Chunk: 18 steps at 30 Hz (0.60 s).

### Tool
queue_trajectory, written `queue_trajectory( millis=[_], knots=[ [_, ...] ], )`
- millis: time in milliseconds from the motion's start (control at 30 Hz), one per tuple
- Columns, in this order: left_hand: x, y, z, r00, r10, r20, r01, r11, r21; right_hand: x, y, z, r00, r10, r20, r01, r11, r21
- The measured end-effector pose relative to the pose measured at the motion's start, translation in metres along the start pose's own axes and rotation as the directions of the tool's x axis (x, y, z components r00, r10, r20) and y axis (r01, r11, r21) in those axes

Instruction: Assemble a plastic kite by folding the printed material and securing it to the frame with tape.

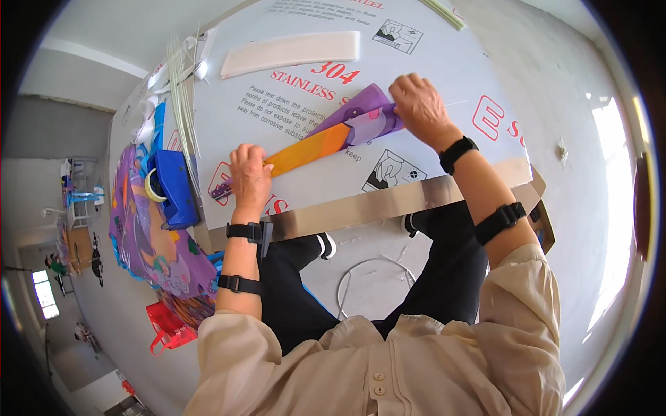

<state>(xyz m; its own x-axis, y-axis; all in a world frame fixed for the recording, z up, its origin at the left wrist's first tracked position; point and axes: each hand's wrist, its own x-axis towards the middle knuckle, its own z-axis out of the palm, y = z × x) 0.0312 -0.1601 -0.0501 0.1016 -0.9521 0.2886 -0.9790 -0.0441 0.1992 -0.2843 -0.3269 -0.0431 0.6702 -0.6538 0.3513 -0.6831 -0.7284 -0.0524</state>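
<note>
A long, narrow folded piece of thin printed fabric (309, 150), purple and orange with a pale lilac patch, lies slantwise over the table. My left hand (250, 175) is closed on its lower left end, where a dark purple tip with pale dots sticks out past the fingers. At the wider upper right end, my right hand (420, 107) pinches the purple edge. A thin pale rod (456, 103) juts out to the right beyond that hand; how it joins the fabric is hidden. Between the hands the fabric is stretched fairly straight.
The table (444, 76) has a film-covered top with printing and a bare metal front edge. A stack of white strips (291, 53) lies at the back. On the left are thin rods (183, 104), a blue tape dispenser (177, 194) and draped printed fabric (142, 229). A red bag (170, 326) sits below.
</note>
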Motion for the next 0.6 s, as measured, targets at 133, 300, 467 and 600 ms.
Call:
queue_trajectory(
  millis=[133, 300, 467, 600],
  knots=[
    [-0.002, 0.017, 0.003, 0.985, 0.16, 0.059, -0.165, 0.981, 0.097, -0.022, -0.026, 0.008, 0.966, -0.259, 0.0, 0.252, 0.943, 0.216],
    [-0.008, 0.031, 0.002, 0.959, 0.28, 0.034, -0.282, 0.95, 0.133, -0.012, -0.034, 0.014, 0.971, -0.228, 0.07, 0.225, 0.973, 0.058],
    [0.016, 0.015, 0.001, 0.972, 0.187, 0.141, -0.201, 0.975, 0.09, 0.03, -0.015, 0.006, 0.946, -0.094, 0.312, 0.036, 0.982, 0.186],
    [0.044, 0.005, 0.005, 0.954, 0.194, 0.229, -0.2, 0.98, 0.007, 0.053, -0.01, 0.009, 0.942, -0.173, 0.286, 0.095, 0.959, 0.269]
  ],
)
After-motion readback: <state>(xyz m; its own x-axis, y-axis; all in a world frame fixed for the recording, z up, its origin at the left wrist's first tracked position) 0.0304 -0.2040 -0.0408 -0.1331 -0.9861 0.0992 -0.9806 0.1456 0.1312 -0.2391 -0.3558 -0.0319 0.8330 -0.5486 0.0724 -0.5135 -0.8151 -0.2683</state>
